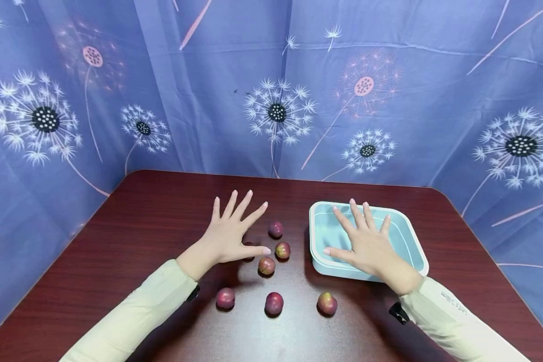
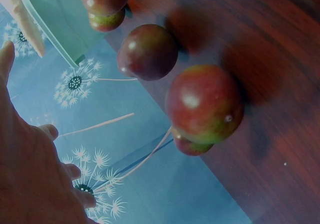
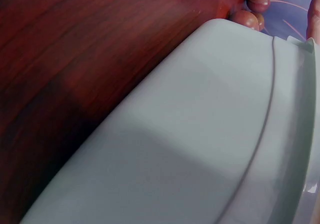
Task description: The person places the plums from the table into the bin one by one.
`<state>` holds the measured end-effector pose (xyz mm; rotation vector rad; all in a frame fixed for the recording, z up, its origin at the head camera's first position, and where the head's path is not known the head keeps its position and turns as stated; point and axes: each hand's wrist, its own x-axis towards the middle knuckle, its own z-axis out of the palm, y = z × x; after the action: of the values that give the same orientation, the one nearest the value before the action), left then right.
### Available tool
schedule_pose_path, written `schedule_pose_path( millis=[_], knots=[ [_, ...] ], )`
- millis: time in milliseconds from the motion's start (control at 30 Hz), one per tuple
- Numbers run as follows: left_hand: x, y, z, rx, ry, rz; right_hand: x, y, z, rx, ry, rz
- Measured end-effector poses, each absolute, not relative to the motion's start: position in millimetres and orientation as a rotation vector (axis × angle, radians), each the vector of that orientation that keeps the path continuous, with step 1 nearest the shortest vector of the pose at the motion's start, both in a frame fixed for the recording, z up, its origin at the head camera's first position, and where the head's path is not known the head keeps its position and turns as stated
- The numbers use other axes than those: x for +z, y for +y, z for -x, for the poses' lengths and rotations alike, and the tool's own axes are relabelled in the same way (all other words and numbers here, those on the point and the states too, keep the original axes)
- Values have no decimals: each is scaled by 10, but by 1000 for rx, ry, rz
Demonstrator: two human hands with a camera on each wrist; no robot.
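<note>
My left hand [image 1: 228, 236] hovers over the table with its fingers spread and straight, holding nothing. Near its thumb are a dark plum [image 1: 276, 230], a red-green plum [image 1: 282, 250] and a reddish plum [image 1: 266, 266]; another plum [image 1: 249, 245] is partly hidden by the hand. My right hand [image 1: 370, 246], fingers spread too, is above a light blue plastic box [image 1: 344, 270] and grips nothing. The box's outer wall [image 3: 190, 109] fills much of the right wrist view. Large in the left wrist view is a red plum [image 2: 204, 104].
Closer to the front lie a plum [image 1: 225, 298] on the left, a plum [image 1: 274, 303] in the middle and a yellow-red plum [image 1: 327, 303] on the right. The dark red wooden table [image 1: 140, 226] ends at a blue dandelion-print curtain [image 1: 217, 100].
</note>
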<state>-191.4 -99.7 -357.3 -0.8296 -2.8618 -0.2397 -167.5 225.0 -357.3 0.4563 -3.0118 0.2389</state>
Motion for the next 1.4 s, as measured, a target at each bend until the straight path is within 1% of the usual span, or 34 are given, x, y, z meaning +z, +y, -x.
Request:
schedule_pose_path(
  millis=[467, 867, 1133, 1400],
  knots=[
    [-3480, -1026, 1925, -268, -2865, 850, -3481, 2291, 1680, 243, -2952, -422],
    [-3512, -1068, 1908, -302, -2852, 881, -3495, 2356, 1625, 265, -2884, -356],
    [-3478, -1105, 1877, -360, -2823, 873, -3390, 2438, 1609, 279, -2800, -328],
    [-3459, -1162, 1853, -437, -2838, 831, -3299, 2529, 1556, 300, -2868, -199]
  ],
)
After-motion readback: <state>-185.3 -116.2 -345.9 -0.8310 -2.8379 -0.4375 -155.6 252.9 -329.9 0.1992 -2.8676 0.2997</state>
